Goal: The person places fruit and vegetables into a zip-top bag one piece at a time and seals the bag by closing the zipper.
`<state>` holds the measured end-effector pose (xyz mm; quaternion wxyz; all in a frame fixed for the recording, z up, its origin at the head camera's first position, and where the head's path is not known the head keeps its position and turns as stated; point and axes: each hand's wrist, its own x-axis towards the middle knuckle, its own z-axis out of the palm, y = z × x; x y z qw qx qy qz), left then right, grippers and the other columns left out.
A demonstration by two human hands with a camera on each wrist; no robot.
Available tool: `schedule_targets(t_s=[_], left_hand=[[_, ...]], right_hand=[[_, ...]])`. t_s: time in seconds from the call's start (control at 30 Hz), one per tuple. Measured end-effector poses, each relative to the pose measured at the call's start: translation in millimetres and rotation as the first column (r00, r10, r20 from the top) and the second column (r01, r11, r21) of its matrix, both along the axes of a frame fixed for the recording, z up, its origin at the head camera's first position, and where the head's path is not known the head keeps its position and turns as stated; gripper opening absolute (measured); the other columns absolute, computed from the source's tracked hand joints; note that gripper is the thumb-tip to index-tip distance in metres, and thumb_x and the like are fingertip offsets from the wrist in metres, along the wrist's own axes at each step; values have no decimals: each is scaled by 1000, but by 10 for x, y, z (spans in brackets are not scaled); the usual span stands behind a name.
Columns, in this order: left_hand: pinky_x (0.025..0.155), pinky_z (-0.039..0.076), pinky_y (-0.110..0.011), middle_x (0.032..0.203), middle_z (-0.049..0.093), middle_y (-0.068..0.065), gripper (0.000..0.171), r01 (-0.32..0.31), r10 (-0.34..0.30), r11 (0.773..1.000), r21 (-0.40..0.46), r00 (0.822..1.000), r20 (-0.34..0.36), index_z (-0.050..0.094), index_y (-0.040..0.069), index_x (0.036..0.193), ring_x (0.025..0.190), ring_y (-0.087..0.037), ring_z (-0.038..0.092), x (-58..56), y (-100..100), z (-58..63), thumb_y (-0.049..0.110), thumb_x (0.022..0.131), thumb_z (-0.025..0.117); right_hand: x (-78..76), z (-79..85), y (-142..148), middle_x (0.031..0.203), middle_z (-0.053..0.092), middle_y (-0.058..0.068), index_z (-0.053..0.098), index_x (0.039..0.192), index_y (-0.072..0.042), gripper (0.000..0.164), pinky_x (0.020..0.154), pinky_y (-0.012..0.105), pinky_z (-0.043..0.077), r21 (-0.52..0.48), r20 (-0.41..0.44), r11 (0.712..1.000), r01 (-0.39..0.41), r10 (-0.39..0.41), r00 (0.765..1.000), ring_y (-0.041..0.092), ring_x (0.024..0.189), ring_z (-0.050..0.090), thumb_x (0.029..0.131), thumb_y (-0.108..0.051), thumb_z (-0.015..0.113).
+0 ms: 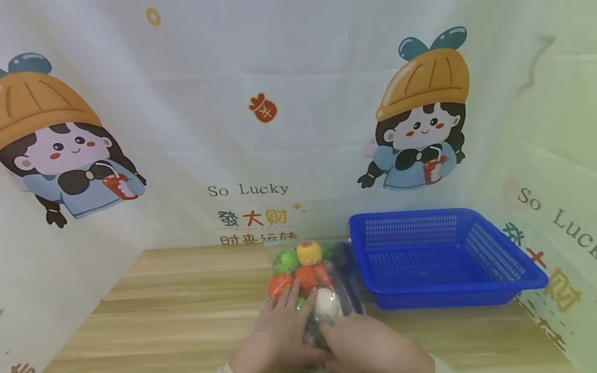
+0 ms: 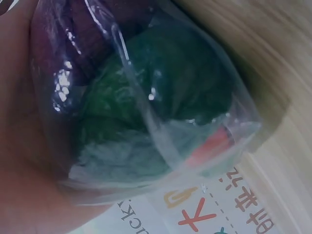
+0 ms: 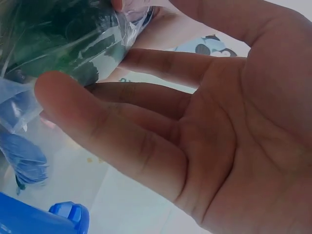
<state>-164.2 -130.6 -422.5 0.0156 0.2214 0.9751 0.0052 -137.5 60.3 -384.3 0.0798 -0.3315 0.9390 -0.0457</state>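
Observation:
A clear plastic bag point(image 1: 337, 267) of colourful fruits and vegetables lies on the wooden surface, close to the basket. Through it show a green round item point(image 1: 285, 262), a yellow-and-red fruit point(image 1: 310, 253), red-orange pieces point(image 1: 281, 285), a white round one point(image 1: 327, 302) and dark purple long ones point(image 1: 344, 258). My left hand point(image 1: 284, 326) rests on the bag's near left part with fingers extended. At its near right side, my right hand point(image 1: 373, 344) touches the bag; the right wrist view shows its fingers point(image 3: 141, 141) spread and fairly straight. A dark green leafy-looking piece point(image 2: 151, 92) fills the left wrist view.
A blue perforated plastic basket point(image 1: 420, 264) stands right of the bag, with nothing visible inside. Printed cloth point(image 1: 317, 129) with cartoon figures and lettering hangs behind and along both sides. Wooden surface point(image 1: 186, 305) extends to the left.

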Motion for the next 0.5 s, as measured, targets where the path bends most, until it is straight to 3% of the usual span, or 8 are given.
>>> schedule_targets(t_s=[0.17, 0.23, 0.37, 0.43, 0.5], left_hand=[[125, 36, -70, 174, 25, -27, 128, -2, 1, 1000, 22, 1000, 7, 28, 22, 169, 160, -45, 33, -29, -3, 24, 97, 72, 61], [126, 32, -72, 174, 23, -27, 127, 3, -4, 999, 44, 1000, 29, 27, 22, 170, 160, -47, 30, -44, -5, 48, 96, 73, 62], [127, 21, -78, 177, 15, -24, 122, -17, 8, 990, 142, 998, 61, 26, 23, 170, 162, -51, 19, -79, -77, 183, 90, 76, 67], [127, 15, -79, 178, 11, -20, 119, -52, 47, 980, 190, 998, 30, 26, 24, 170, 164, -50, 14, -99, -142, 274, 86, 79, 69], [126, 10, -81, 179, 11, -16, 111, -91, 101, 968, 236, 994, -33, 27, 23, 170, 165, -47, 10, -115, -208, 357, 81, 84, 69]], right_hand=[[-60, 98, 102, 87, 74, -3, 67, 136, -16, 51, 69, 36, 65, -35, 51, 999, 14, -12, 999, 15, 77, 72, 95, -45, 77], [-98, 178, 183, 93, 75, -2, 65, 138, -17, 52, 76, 42, 66, -70, 41, 997, 26, -23, 999, 17, 84, 74, 96, -46, 75], [-193, 345, 411, 130, 75, 7, 64, 142, -14, 49, 101, 55, 61, -198, -43, 976, 87, -98, 994, 29, 120, 72, 101, -40, 71], [-251, 371, 554, 154, 61, 15, 59, 150, -11, 55, 118, 64, 48, -250, -106, 959, 135, -165, 981, 38, 143, 58, 104, -42, 67], [-303, 342, 704, 167, 44, 20, 52, 156, -12, 61, 126, 73, 29, -270, -134, 941, 205, -248, 960, 45, 156, 40, 107, -47, 61]])
